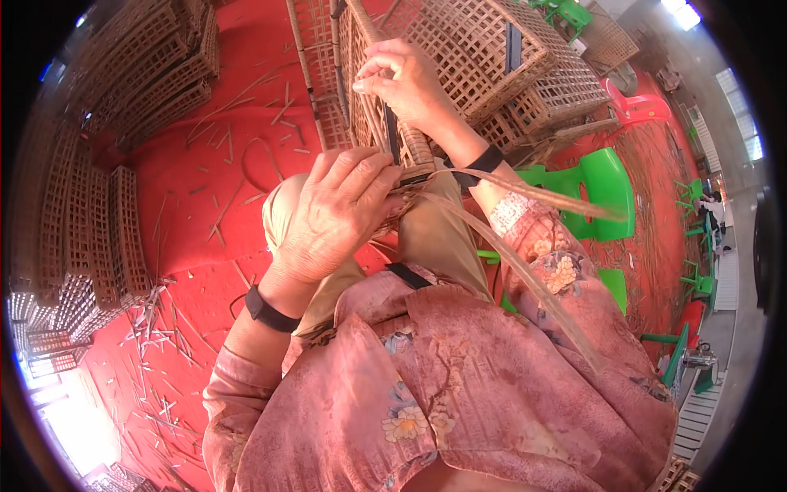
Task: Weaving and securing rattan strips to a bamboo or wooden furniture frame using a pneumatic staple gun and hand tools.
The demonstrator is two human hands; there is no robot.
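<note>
A woven cane basket (361, 61) with a lattice of strips stands between my knees, its near edge close to my lap. My left hand (340, 205) is closed over the basket's near corner, knuckles up, and its fingertips are partly hidden. Farther up, my right hand (406, 86) is over the basket's rim with fingers curled in; what they pinch, if anything, is too small to make out. Two long loose cane strips (525, 271) run from the near corner out to the right, one passing across my right forearm.
Finished-looking lattice baskets (475, 49) are stacked at the far right. More stacked baskets (90, 213) line the left. Green plastic chairs (607, 193) and a red chair (635, 107) stand on the right. Cane scraps (217, 217) litter the red floor (188, 246).
</note>
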